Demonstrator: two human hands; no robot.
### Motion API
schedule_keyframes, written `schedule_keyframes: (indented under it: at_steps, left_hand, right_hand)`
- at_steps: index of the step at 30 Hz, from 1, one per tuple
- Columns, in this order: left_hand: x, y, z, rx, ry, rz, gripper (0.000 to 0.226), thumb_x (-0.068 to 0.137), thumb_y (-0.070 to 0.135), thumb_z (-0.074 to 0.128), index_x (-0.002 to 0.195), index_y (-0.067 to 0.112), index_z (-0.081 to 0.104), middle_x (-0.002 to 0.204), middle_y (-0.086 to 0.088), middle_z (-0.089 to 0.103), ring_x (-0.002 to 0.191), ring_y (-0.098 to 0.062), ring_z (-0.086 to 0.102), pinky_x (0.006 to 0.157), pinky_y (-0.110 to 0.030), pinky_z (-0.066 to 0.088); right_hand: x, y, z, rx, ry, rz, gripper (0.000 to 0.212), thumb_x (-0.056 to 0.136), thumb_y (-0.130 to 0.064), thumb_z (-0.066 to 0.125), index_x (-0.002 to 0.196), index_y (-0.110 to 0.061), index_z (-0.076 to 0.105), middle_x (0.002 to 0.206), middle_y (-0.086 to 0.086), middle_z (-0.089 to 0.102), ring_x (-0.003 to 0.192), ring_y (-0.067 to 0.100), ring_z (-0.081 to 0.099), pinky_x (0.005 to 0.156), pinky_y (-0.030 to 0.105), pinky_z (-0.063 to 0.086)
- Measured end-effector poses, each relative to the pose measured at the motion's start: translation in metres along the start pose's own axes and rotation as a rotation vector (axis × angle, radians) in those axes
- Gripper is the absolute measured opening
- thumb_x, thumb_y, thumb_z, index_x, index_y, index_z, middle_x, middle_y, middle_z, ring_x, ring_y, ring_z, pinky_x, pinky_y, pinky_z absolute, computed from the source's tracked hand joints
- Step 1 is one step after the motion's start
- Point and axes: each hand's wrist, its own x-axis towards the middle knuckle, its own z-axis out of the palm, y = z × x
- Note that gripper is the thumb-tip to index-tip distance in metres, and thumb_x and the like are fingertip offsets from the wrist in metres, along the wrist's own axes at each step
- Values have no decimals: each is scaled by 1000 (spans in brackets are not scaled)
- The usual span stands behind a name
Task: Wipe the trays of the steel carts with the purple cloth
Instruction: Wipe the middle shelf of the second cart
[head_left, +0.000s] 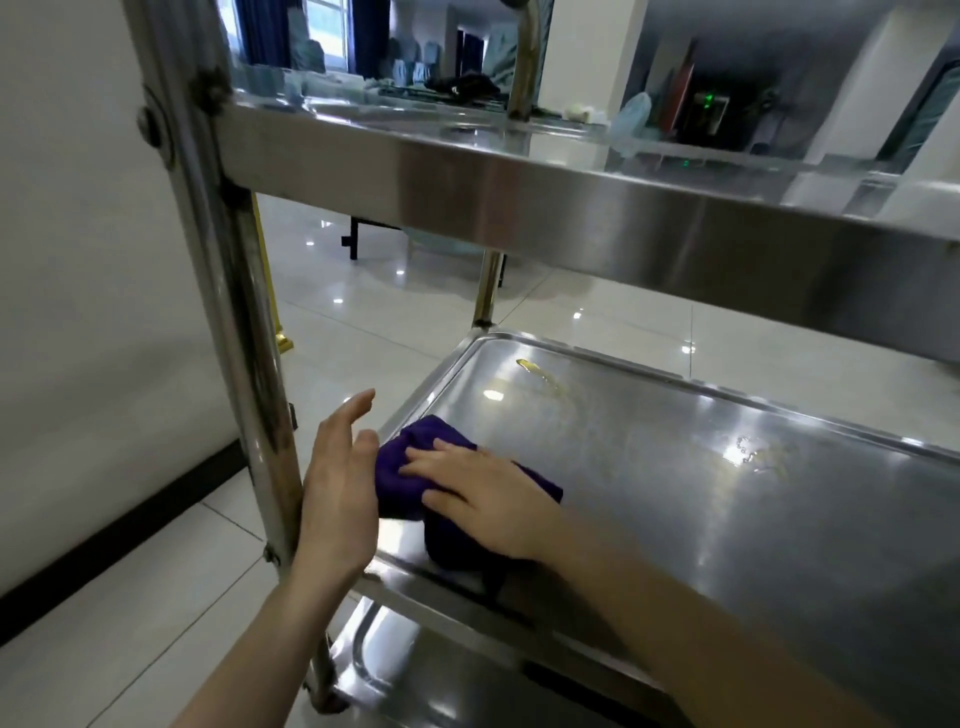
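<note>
The purple cloth (400, 467) lies bunched in the near left corner of the steel cart's middle tray (727, 499). My right hand (478, 493) presses flat on top of the cloth, fingers spread toward the left. Just left of the cloth hovers my left hand (337, 488), open, palm facing the cloth, beside the cart's front left post (234, 291). A yellowish smear (540, 375) and some water drops (753, 452) mark the tray farther back. The top tray (571, 187) hangs above, and the bottom tray (384, 660) shows below.
A white wall with a dark baseboard (119, 530) runs along the left. Glossy floor tiles (363, 312) lie beyond the cart, with a gold-coloured stand foot (283, 340) and black furniture legs (356, 239) there. Clutter and a device with a green light (706, 98) stand beyond the top tray.
</note>
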Motion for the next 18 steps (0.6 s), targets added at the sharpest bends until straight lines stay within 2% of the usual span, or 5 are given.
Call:
schedule_keyframes:
  at_steps: [5,9,12,15,18]
  left_hand:
    - [4,1,5,44,2,-23,49,82,58,26,129,54,40,135,29,40,129,3,36,110,-50,36]
    - [8,-1,6,-9,-17,-14,50,84,52,30,132,46,43,137,20,43,126,-1,41,108,-48,39]
    - [6,-3,3,39,-29,22,54,84,52,27,135,42,42,141,14,43,126,0,41,107,-34,35]
    - [2,-4,2,118,-70,65,55,85,54,26,136,43,40,143,12,43,125,0,39,104,-29,30]
    - [1,-7,1,63,-214,10,52,85,59,34,135,44,41,140,10,45,122,-14,49,103,-47,43]
  right_hand:
    - [60,50,-22,-142,136,449,33,102,-33,33,128,-29,51,129,-4,55,125,17,45,99,38,32]
    - [47,17,4,-117,73,259,38,101,-39,32,136,-37,46,148,-13,43,141,12,31,112,43,24]
    - [5,-21,21,-100,27,57,39,102,-41,30,138,-36,44,151,-16,38,145,9,23,115,42,19]
    - [-45,-32,8,-75,28,88,39,104,-38,33,142,-33,43,153,-16,36,145,4,19,117,34,11]
    - [-117,-8,-17,-57,97,238,40,104,-39,35,143,-36,41,153,-20,34,145,1,18,118,34,11]
